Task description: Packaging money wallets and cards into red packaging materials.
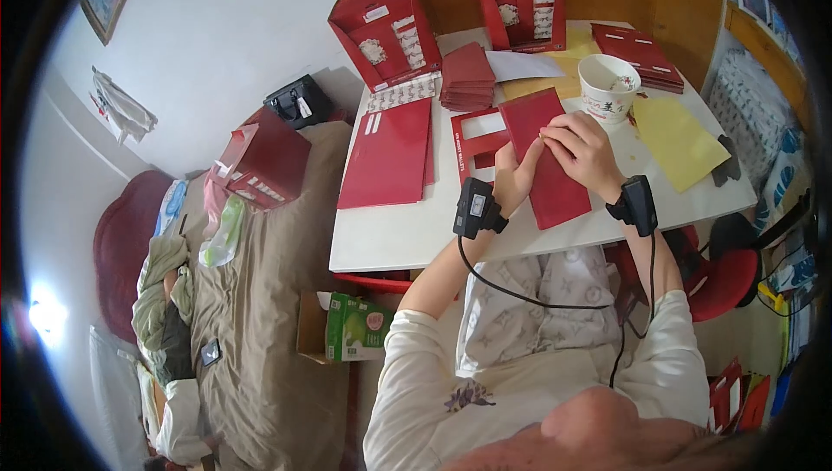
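A long red card wallet (552,178) lies aslant before me, and my left hand (517,172) grips its left edge with the thumb on top. My right hand (580,149) is over the wallet, its fingertips pinched near the left thumb; a tiny yellowish bit shows between them. Under the wallet lies a red card sheet with cut-out windows (460,146). A stack of small red card pieces (468,78) stands behind it. To the left are large flat red card sheets (387,159). A printed paper cup (609,91) stands just behind my right hand.
Two red display boxes (383,32) (520,9) stand at the table's back. Flat red cards (637,55) are piled at the back right, with a yellow sheet (679,143) nearer. A bed (260,289) on the left bears a red box (270,159); a person lies at its far side.
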The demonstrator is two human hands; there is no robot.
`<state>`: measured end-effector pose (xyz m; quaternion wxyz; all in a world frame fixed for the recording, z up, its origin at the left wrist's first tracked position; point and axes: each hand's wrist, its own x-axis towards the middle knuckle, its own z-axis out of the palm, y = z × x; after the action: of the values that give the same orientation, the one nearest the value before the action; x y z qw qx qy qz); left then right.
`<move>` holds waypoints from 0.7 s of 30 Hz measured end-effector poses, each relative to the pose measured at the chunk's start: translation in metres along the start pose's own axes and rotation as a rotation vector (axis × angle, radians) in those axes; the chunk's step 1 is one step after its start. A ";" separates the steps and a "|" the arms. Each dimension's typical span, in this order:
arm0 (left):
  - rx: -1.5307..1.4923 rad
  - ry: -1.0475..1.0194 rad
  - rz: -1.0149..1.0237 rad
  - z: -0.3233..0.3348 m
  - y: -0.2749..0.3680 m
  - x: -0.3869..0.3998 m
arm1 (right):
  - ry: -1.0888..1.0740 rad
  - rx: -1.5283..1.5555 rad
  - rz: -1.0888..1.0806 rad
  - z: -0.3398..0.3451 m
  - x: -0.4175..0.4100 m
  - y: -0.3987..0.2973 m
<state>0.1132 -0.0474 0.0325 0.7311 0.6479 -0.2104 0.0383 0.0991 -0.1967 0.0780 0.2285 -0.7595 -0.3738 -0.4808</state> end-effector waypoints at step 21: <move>0.262 0.035 0.136 -0.004 -0.017 0.003 | -0.089 -0.091 -0.047 0.006 -0.005 0.007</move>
<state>0.1225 -0.0464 0.0177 0.6396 0.7212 -0.2342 0.1261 0.1067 -0.1987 0.0710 0.1656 -0.7809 -0.3789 -0.4683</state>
